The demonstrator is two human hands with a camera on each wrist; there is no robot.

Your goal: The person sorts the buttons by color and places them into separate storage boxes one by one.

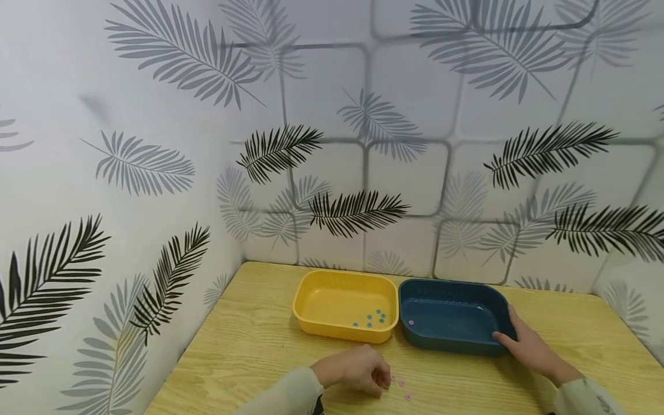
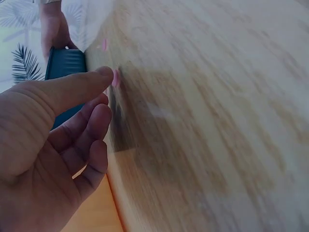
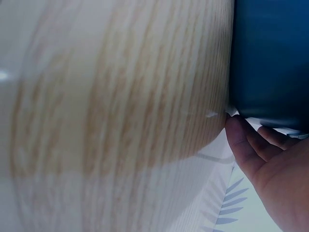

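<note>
In the head view my left hand (image 1: 363, 370) is low over the table, fingers bent, beside small pink rings (image 1: 402, 383). The left wrist view shows a pink ring (image 2: 116, 77) right at the thumb tip, with a gap between thumb and the bent fingers. My right hand (image 1: 534, 349) grips the right end of a dark blue plastic bin (image 1: 441, 346), thumb over the front rim and fingers along the outside. One pink ring (image 1: 411, 323) lies inside that bin. In the right wrist view, fingertips (image 3: 235, 126) are at the bin's lower edge.
A yellow bin (image 1: 332, 331) stands against the blue one's left side, with several small blue rings (image 1: 370, 317) in its right part. Both sit on a light wood-grain table (image 1: 233, 357). Leaf-patterned walls (image 1: 332, 173) rise behind and at the left.
</note>
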